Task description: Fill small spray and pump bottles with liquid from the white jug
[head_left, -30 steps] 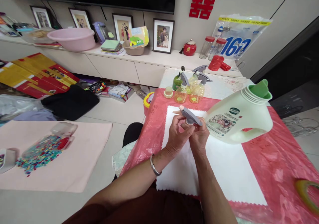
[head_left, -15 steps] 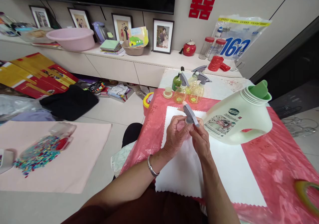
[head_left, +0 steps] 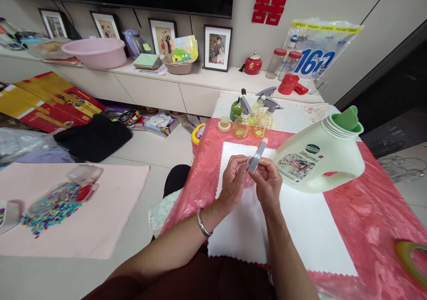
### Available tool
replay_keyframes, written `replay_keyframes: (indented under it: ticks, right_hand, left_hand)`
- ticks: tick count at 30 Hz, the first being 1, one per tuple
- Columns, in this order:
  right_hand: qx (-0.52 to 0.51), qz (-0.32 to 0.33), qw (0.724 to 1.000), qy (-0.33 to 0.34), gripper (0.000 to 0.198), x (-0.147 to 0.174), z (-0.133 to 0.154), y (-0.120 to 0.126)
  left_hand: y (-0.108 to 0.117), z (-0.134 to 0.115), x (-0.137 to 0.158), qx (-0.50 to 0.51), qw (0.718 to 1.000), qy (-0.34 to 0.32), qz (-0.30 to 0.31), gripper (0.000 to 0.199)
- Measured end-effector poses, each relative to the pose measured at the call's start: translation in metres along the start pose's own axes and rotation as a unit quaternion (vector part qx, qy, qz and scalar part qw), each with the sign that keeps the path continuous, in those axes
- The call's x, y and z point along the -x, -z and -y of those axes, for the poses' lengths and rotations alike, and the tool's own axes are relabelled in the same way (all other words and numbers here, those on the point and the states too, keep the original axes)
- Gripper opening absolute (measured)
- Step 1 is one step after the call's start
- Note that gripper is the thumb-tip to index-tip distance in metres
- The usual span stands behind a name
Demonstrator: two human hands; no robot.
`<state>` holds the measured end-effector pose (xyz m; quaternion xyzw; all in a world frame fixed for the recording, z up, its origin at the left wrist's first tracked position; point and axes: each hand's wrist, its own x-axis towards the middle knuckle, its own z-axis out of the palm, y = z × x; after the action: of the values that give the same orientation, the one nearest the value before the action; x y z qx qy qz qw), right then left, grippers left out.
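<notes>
Over the white cloth (head_left: 240, 229), both my hands are closed around a small spray bottle with a grey trigger head (head_left: 256, 158). My left hand (head_left: 232, 182) wraps the bottle's body, which looks pinkish and clear and is mostly hidden. At the neck, the fingers of my right hand (head_left: 269, 182) grip the head, whose pale nozzle points away from me. Just beyond stand several yellowish spray bottles (head_left: 240, 127) with grey heads, a green bottle (head_left: 235, 110) and a pale green cap (head_left: 224, 124). To the right, a large light green detergent jug (head_left: 320, 158) leans over, a green scoop in its mouth.
A red plastic cover (head_left: 360, 211) lies over the table, with a roll of tape (head_left: 412, 260) at its right edge. On the left, a pink sheet (head_left: 110, 211) carries a pile of colourful small pieces (head_left: 53, 209). A long cabinet (head_left: 147, 84) runs along the wall.
The grey trigger head has turned in my hands; its nozzle has swung from pointing left to pointing away and slightly right. My right fingers have shifted around it.
</notes>
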<state>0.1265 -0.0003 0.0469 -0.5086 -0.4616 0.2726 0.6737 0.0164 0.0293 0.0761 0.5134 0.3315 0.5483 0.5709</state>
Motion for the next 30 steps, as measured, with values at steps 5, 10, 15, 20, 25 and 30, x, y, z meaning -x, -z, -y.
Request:
replay_keyframes:
  ticks: [5, 10, 15, 20, 25, 30]
  right_hand:
    - [0.014, 0.014, 1.0, -0.003, 0.046, -0.002, 0.005, 0.003]
    - [0.025, 0.004, 1.0, -0.004, 0.041, -0.004, 0.009, 0.002]
    - [0.029, -0.029, 0.999, -0.009, 0.048, -0.004, 0.006, -0.006]
    - [0.061, -0.06, 0.996, 0.0, 0.046, -0.001, 0.003, -0.011]
    - [0.093, -0.078, 0.992, 0.017, 0.04, 0.003, 0.001, -0.014]
    - [0.109, -0.026, 0.993, 0.023, 0.035, 0.002, 0.009, -0.007]
  left_hand:
    - [0.001, 0.002, -0.002, 0.0, 1.0, -0.004, 0.009, 0.022]
    - [-0.001, 0.001, 0.0, 0.042, 0.999, 0.022, 0.0, 0.021]
    - [0.002, 0.0, 0.0, 0.048, 0.998, 0.03, 0.009, 0.022]
    - [0.002, 0.003, 0.0, 0.065, 0.997, 0.029, 0.042, 0.033]
    - [-0.004, 0.002, -0.002, 0.068, 0.996, 0.051, 0.015, 0.045]
    - [-0.005, -0.002, -0.004, 0.076, 0.996, 0.047, 0.024, 0.038]
